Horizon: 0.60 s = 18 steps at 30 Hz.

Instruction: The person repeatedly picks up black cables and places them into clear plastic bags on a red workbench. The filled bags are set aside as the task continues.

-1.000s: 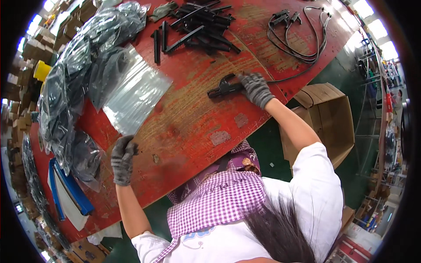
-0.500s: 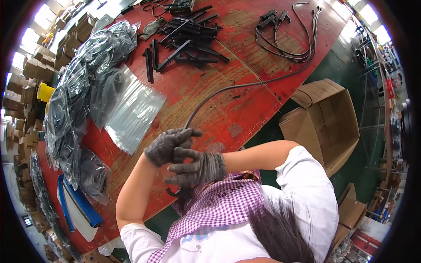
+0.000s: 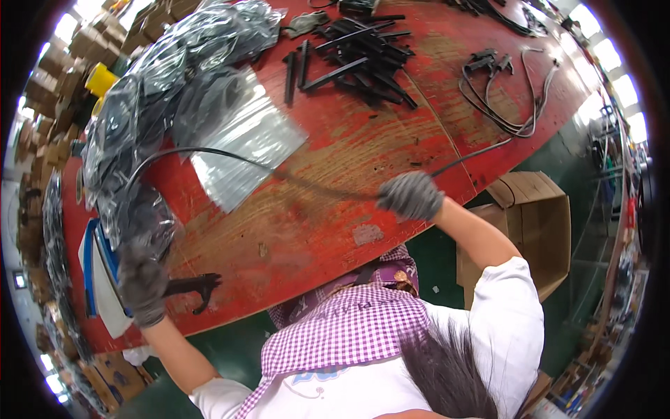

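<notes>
Grey work gloves cover both my hands. My right hand (image 3: 412,196) is closed around a thin dark cable (image 3: 209,150) above the near part of the red table. From there the cable arcs left over a clear plastic bag (image 3: 237,167) and bends down toward my left hand (image 3: 142,285). Motion blurs my left hand, which looks closed around the cable's end by the table's left front. Beside it shows a black hooked piece (image 3: 194,285); whether it is held or lying loose I cannot tell. Past my right hand the cable runs to a loose coil (image 3: 499,115) with black connectors.
Black bars (image 3: 363,59) lie heaped at the far middle of the red table (image 3: 335,244). Plastic-wrapped dark goods (image 3: 139,105) line its left side, with a blue-and-white folder (image 3: 105,279) nearer me. An open cardboard box (image 3: 548,237) stands right of the table.
My hands were close together in front of me. They have moved far apart, left hand leftward and right hand rightward, with the cable now stretched in an arc between them. The view has shifted.
</notes>
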Tool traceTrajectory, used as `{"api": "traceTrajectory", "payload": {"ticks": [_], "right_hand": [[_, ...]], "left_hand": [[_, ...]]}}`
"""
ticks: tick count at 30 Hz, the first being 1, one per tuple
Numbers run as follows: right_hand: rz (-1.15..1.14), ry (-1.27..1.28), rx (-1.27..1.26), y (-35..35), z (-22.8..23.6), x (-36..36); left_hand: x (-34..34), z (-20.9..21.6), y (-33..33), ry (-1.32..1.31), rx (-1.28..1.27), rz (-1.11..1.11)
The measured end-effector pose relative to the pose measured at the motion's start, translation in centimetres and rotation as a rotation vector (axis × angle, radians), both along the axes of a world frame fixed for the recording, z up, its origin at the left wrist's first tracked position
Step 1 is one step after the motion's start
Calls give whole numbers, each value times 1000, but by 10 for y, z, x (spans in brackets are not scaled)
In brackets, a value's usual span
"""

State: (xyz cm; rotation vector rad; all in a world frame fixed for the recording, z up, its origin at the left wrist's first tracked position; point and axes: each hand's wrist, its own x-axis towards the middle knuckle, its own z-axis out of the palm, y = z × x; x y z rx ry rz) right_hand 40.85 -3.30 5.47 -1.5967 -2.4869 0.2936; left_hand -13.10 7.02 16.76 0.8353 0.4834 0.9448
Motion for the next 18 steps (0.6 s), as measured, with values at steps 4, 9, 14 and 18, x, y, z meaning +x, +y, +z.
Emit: {"api": "traceTrajectory", "payload": {"ticks": [4, 9, 14, 18], "right_hand": [[537, 188, 89, 12, 62, -125], [-17, 415, 335, 48, 99, -149], [-301, 78, 250, 66, 8, 21], [-309, -149, 41, 38, -13, 70]], "left_hand": [[138, -14, -46, 914, 345, -10], [120, -5, -35, 1097, 372, -367], [9, -2, -19, -509, -95, -486], [-72, -4, -34, -401, -164, 78]]}}
